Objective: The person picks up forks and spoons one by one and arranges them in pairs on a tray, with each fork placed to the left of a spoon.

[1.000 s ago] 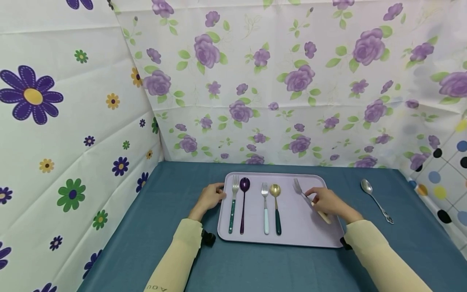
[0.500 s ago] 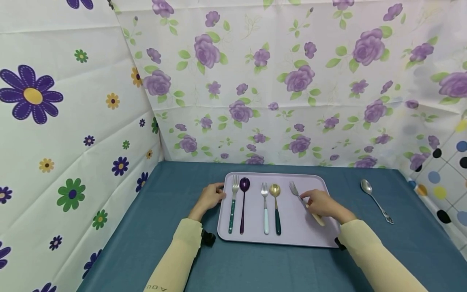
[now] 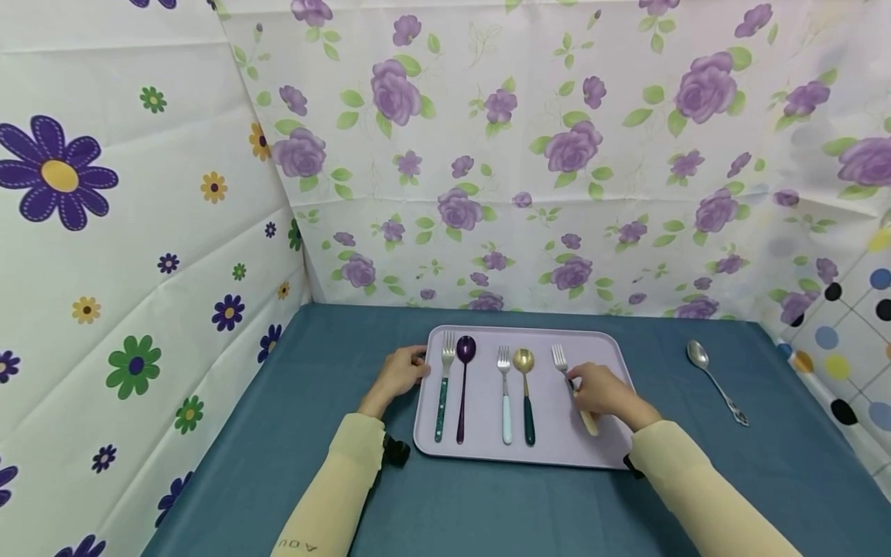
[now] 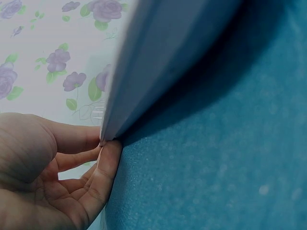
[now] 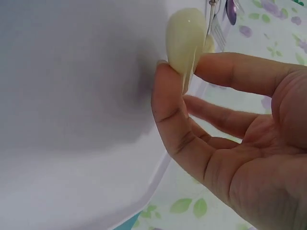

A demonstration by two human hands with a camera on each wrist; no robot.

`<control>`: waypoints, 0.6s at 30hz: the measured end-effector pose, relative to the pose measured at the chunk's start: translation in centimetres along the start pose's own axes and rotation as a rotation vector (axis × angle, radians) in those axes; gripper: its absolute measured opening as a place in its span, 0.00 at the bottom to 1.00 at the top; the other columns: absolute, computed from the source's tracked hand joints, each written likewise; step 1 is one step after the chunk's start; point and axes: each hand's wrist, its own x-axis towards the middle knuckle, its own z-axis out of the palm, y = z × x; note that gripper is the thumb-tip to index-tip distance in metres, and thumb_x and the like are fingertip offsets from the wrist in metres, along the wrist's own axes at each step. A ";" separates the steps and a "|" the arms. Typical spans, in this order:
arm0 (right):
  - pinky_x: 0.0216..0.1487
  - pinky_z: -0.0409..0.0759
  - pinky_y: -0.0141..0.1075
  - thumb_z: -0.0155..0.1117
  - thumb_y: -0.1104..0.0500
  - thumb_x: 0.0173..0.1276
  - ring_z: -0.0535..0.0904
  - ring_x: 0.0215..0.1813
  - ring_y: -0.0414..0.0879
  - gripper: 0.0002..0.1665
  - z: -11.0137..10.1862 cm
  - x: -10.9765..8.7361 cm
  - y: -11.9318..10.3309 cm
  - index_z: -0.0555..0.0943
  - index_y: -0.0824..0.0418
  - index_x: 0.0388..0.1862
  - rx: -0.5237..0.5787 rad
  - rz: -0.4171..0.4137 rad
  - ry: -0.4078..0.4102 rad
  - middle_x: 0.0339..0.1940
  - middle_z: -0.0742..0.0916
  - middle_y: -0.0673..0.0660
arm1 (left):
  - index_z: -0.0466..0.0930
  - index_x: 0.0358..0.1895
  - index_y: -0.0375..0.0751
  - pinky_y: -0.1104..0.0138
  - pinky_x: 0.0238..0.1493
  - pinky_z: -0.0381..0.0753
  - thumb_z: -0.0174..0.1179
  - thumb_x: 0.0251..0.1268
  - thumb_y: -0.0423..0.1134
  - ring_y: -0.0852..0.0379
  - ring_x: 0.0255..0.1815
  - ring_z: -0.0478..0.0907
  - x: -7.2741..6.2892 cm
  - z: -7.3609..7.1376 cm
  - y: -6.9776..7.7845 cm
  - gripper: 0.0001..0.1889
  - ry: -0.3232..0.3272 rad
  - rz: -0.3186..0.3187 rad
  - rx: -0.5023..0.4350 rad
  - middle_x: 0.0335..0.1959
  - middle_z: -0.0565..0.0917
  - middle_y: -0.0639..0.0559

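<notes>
My right hand (image 3: 604, 391) pinches a fork (image 3: 560, 356) with a cream handle (image 5: 184, 40) over the right part of a pale lilac tray (image 3: 557, 456). The fork's tines point away from me, and part of its neck is hidden by my fingers. At the tray's left rim, my left hand (image 4: 62, 177) pinches the edge between thumb and fingers. On the tray lie a fork with a green handle (image 3: 442, 402), a dark purple spoon (image 3: 465, 350), a fork with a pale mint handle (image 3: 506, 418) and a gold spoon with a dark green handle (image 3: 529, 422).
A silver spoon (image 3: 698, 356) with an ornate handle lies on the blue-green tablecloth (image 3: 264, 464), right of the tray. Flower-printed sheets (image 3: 418, 178) stand behind and to the left, and a dotted sheet (image 3: 852, 340) stands at the right.
My right hand has moved left with the cream-handled fork, which has turned from slanted to nearly upright in line with the others. My left hand stays at the tray's rim.
</notes>
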 end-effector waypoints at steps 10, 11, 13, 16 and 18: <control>0.20 0.83 0.36 0.61 0.77 0.57 0.81 0.22 0.48 0.24 1.3 0.2 -0.8 0.75 0.79 0.54 0.022 0.033 0.042 0.28 0.80 0.61 | 0.74 0.71 0.30 0.57 0.46 0.88 0.61 0.74 0.31 0.52 0.38 0.85 0.0 0.0 -0.1 0.25 0.003 0.004 -0.002 0.39 0.83 0.45; 0.20 0.83 0.36 0.62 0.77 0.57 0.81 0.22 0.48 0.24 1.3 0.2 -0.8 0.75 0.79 0.54 0.020 0.036 0.043 0.29 0.80 0.62 | 0.74 0.71 0.30 0.57 0.46 0.88 0.61 0.74 0.31 0.52 0.39 0.86 0.1 0.0 -0.1 0.25 0.001 0.004 -0.004 0.39 0.83 0.45; 0.20 0.83 0.36 0.62 0.76 0.57 0.81 0.23 0.48 0.23 1.4 0.2 -1.0 0.75 0.79 0.54 0.015 0.044 0.044 0.29 0.80 0.62 | 0.74 0.71 0.30 0.57 0.46 0.88 0.61 0.74 0.30 0.52 0.39 0.86 0.1 -0.1 0.0 0.25 -0.001 0.004 -0.006 0.39 0.83 0.44; 0.20 0.82 0.36 0.63 0.76 0.58 0.81 0.23 0.49 0.23 1.5 0.2 -1.1 0.75 0.79 0.54 0.009 0.055 0.045 0.29 0.81 0.62 | 0.74 0.71 0.29 0.57 0.45 0.88 0.61 0.74 0.30 0.52 0.38 0.86 0.0 -0.1 0.0 0.25 -0.004 0.009 -0.005 0.38 0.83 0.45; 0.20 0.82 0.36 0.63 0.76 0.58 0.81 0.23 0.49 0.22 1.6 0.1 -1.3 0.75 0.79 0.53 0.002 0.059 0.044 0.29 0.81 0.62 | 0.75 0.71 0.30 0.58 0.44 0.88 0.61 0.73 0.30 0.52 0.37 0.85 0.0 -0.2 0.0 0.25 -0.003 0.012 -0.003 0.38 0.83 0.45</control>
